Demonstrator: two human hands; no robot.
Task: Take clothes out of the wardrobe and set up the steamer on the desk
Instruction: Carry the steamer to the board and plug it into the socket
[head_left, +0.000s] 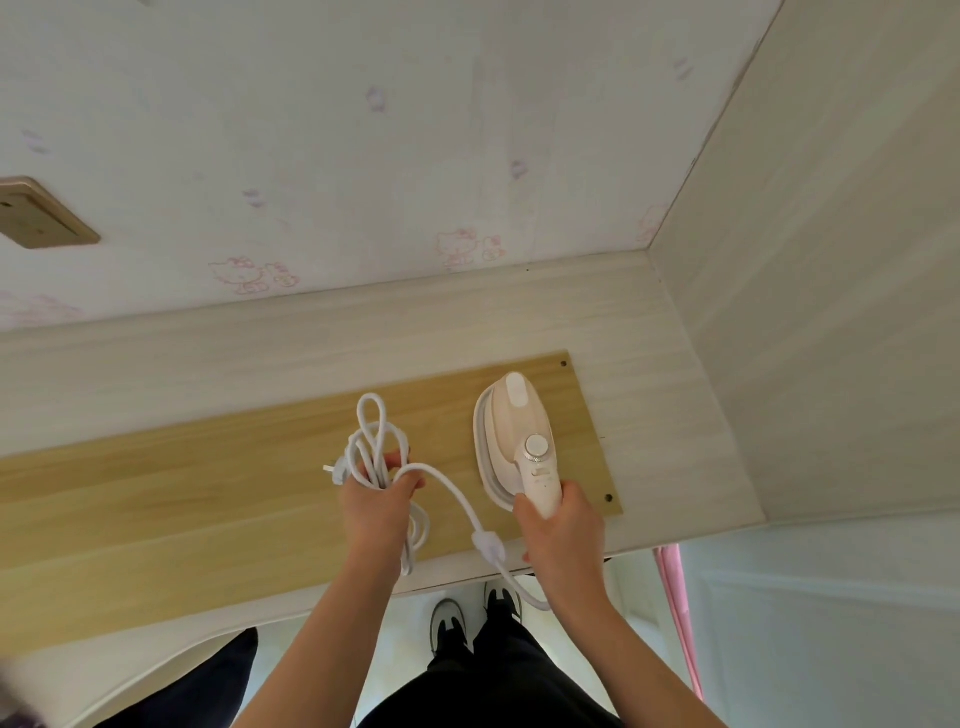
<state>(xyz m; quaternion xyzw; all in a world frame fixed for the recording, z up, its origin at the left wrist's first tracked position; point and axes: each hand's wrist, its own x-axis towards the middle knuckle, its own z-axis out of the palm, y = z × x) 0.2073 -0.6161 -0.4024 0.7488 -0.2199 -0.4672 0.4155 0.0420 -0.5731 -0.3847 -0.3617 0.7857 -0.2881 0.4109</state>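
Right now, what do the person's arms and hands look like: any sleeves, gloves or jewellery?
Left hand and right hand are bare: no gloves, rings or watch visible. Both forearms are uncovered to the frame's lower edge, no sleeves showing. Below: black trousers, black-and-white shoes.

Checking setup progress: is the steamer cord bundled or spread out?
Mostly bundled: the left hand grips the cord in loops; one stretch runs free to the steamer in the right hand.
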